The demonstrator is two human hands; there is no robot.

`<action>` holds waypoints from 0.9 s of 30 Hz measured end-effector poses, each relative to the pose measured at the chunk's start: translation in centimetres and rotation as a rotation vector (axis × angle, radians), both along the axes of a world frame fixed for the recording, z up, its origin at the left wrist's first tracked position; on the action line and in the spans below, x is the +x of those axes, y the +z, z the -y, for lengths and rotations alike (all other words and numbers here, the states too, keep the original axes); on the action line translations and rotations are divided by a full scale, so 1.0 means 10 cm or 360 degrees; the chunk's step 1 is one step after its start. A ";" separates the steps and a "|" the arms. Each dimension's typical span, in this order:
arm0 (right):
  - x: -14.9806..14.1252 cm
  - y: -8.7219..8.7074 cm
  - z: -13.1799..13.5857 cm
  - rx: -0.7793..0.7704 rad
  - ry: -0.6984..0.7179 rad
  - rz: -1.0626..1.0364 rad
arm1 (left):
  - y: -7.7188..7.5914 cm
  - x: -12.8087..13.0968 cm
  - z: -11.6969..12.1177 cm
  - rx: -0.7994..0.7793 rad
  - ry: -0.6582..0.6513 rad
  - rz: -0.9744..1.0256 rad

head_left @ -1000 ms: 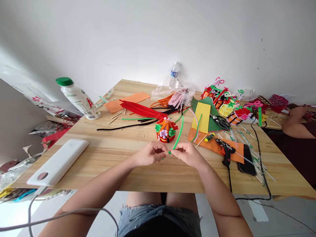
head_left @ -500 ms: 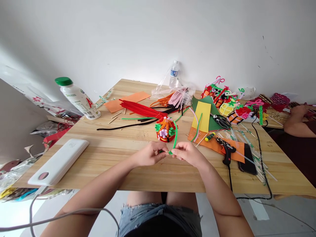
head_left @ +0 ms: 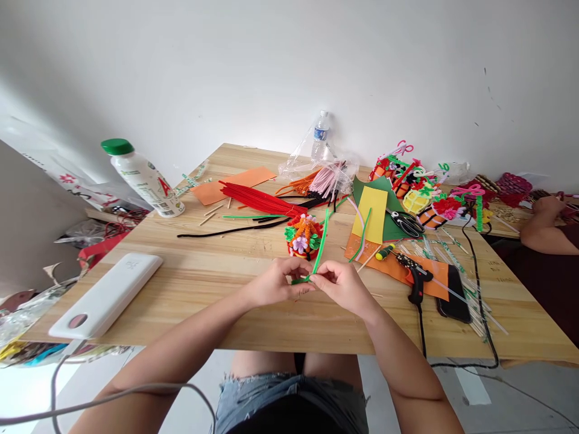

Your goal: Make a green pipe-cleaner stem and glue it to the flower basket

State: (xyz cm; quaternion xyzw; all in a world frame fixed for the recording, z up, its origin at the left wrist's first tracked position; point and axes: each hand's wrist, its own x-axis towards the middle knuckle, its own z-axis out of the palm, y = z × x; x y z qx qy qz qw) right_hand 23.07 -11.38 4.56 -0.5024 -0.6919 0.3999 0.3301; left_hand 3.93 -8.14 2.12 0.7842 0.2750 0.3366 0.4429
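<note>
Between my two hands is a green pipe cleaner (head_left: 322, 241), its long free end standing up and leaning slightly right. My left hand (head_left: 281, 281) pinches the short end near a small green bend. My right hand (head_left: 340, 283) grips the same pipe cleaner where it turns upward, fingertips close to the left ones. Just beyond my hands sits a small basket-like craft piece (head_left: 302, 236) of red and black pipe cleaners with orange, purple and green flowers. Behind it lies a bundle of red pipe cleaners (head_left: 262, 198).
On the right are a glue gun (head_left: 417, 278), a phone (head_left: 456, 304), scissors (head_left: 406, 223), coloured sheets (head_left: 373, 211) and finished flower baskets (head_left: 446, 208). A white power bank (head_left: 106, 295) and a bottle (head_left: 145, 181) stand left. A co-worker's arm (head_left: 547, 223) shows at far right.
The pipe cleaner's free end has swung from a forward-curving arc to a straighter, upright lean. More green shows at my left fingers; my hands have stayed nearly in place.
</note>
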 end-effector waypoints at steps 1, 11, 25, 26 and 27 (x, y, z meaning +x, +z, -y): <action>0.00 -0.01 0.00 0.0022 0.0009 -0.0005 | -0.01 0.01 0.01 0.0022 0.0033 0.0014; 0.03 -0.02 -0.01 0.0314 0.0071 -0.0043 | 0.06 -0.03 0.00 -0.0021 0.0091 0.0066; 0.06 -0.05 -0.02 0.1345 0.0309 0.0521 | 0.02 -0.04 -0.04 -0.0551 0.0029 0.0261; 0.06 -0.05 -0.03 0.1402 0.0304 0.0585 | 0.02 -0.04 -0.04 -0.0599 0.0023 0.0270; 0.07 -0.06 -0.03 0.1465 0.0291 0.0647 | 0.02 -0.03 -0.04 -0.0649 0.0016 0.0275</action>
